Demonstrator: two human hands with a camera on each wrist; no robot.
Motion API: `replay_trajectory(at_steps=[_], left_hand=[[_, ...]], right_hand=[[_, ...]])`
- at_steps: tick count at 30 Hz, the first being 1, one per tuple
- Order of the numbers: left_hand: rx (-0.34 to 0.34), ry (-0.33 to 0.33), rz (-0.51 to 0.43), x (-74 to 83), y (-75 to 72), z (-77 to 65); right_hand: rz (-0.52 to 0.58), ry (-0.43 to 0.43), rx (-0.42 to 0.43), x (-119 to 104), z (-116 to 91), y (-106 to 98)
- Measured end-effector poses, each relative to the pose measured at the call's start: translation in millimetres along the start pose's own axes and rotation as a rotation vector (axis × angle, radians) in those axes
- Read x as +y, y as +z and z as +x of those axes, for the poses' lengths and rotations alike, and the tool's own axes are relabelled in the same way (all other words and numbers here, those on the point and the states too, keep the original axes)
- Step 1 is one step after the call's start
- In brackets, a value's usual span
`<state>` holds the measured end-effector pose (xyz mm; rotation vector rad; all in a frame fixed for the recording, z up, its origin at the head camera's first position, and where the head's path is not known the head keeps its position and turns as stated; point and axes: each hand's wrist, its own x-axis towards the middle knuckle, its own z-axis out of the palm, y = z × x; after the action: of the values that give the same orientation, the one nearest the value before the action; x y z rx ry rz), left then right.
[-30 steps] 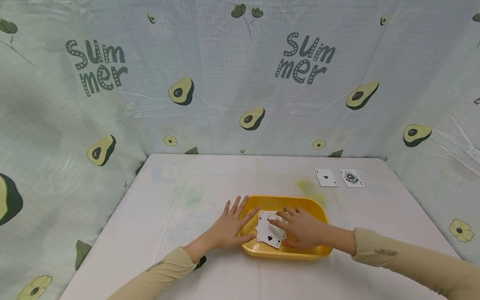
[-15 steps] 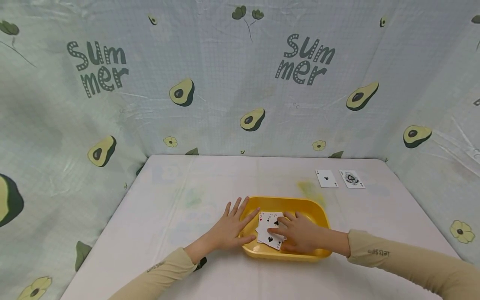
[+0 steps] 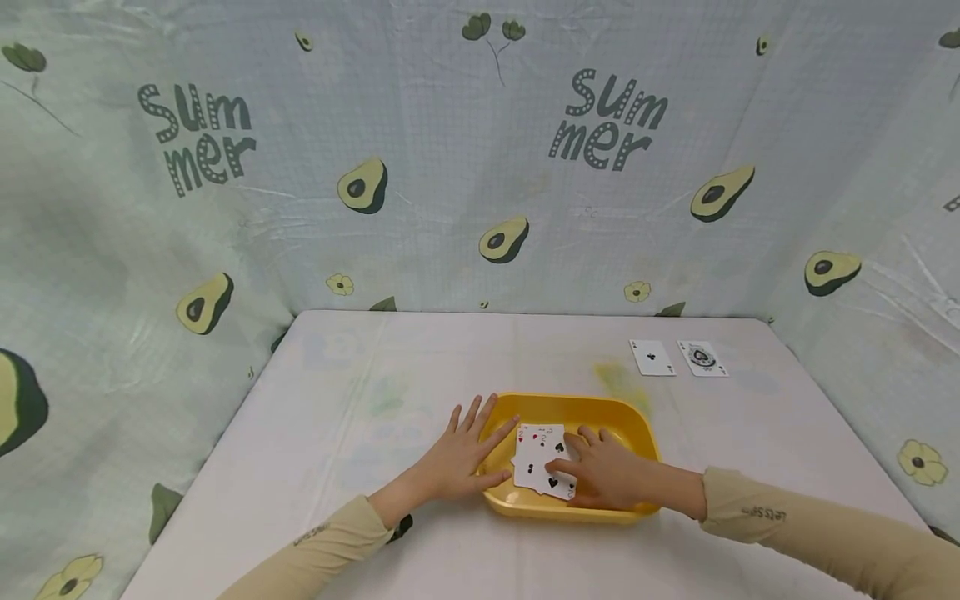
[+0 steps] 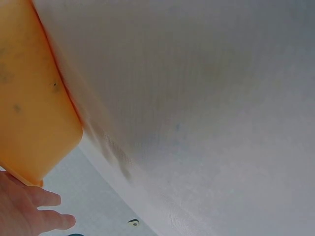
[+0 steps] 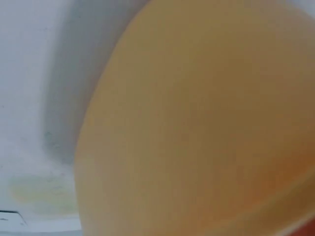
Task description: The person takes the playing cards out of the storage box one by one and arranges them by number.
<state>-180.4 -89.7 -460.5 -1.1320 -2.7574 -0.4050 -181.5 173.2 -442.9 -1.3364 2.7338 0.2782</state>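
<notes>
A yellow tray [image 3: 517,505] stands on the table and holds several overlapping playing cards [image 3: 534,479]. Red heart marks and black suit marks show on them, with a 2 in several corners. My left hand [image 3: 456,458] rests on the tray's left rim with its fingers spread. In the left wrist view, part of the left hand [image 4: 22,206] touches the tray's edge. My right hand [image 3: 609,472] reaches into the tray, its fingertips on the top card near the right side. Its thumb is mostly hidden. The right wrist view shows chiefly the tray's outer wall [image 5: 197,118].
Two more playing cards lie face up at the far right of the table: an ace of clubs [image 3: 652,357] and an ornate black ace [image 3: 702,358]. The table [image 3: 420,358] is covered in pale cloth, with a patterned curtain [image 3: 435,100] behind and at both sides.
Under my right fingers the top card has slid a little to the right, uncovering more of the cards beneath. The left hand and the tray hold their places.
</notes>
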Motion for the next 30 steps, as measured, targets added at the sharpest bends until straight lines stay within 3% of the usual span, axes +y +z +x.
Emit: replay_trajectory(at_steps=[4,12,19,30], left_hand=[[-0.027,-0.026,0.016,1.1,-3.1,1.3],[-0.112,-0.076,0.018,3.2,-7.5,4.5],[-0.087,-0.054,0.024,3.5,-5.7,4.2],[-0.113,-0.084,0.020,5.0,-5.5,3.1]], right_hand=[[-0.012,0.012,0.036,1.5,-1.1,2.6],[0.021,0.043,0.006,4.3,-1.8,4.3],[0.028,0.051,0.023,5.7,-4.4,4.1],[0.109,0.106,0.071,8.6,-5.9,-1.1]])
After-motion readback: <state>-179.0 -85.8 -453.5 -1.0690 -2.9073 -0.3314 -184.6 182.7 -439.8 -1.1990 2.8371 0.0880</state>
